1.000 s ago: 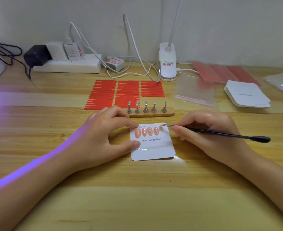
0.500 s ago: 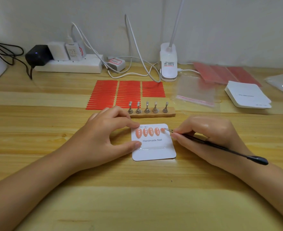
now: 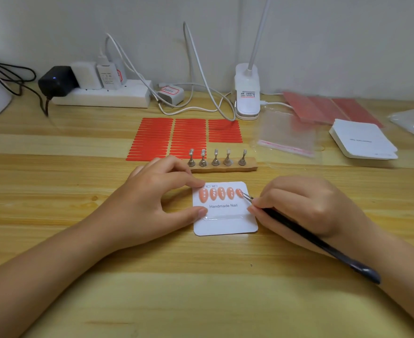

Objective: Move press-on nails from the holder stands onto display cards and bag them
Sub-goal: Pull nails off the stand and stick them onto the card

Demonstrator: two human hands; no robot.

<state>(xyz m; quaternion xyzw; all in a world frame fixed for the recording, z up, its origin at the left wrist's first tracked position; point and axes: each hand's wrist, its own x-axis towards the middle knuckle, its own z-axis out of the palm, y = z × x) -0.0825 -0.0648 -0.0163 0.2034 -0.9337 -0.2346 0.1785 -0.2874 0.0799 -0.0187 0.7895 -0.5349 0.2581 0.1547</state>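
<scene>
Now seating the fifth press-on nail [image 3: 239, 192] on the display card [image 3: 225, 224], frame centre.

My left hand [image 3: 152, 203] pins the card's left edge between thumb and forefinger; my right hand [image 3: 305, 206] grips the tweezers [image 3: 310, 236], tips on that nail. I judge a nudge could skew it or slide the card across the surface [image 3: 79, 301]. Above the card, the holder stands [image 3: 221, 164] sit bare; the clear bag [image 3: 286, 135] at right looks empty.
</scene>
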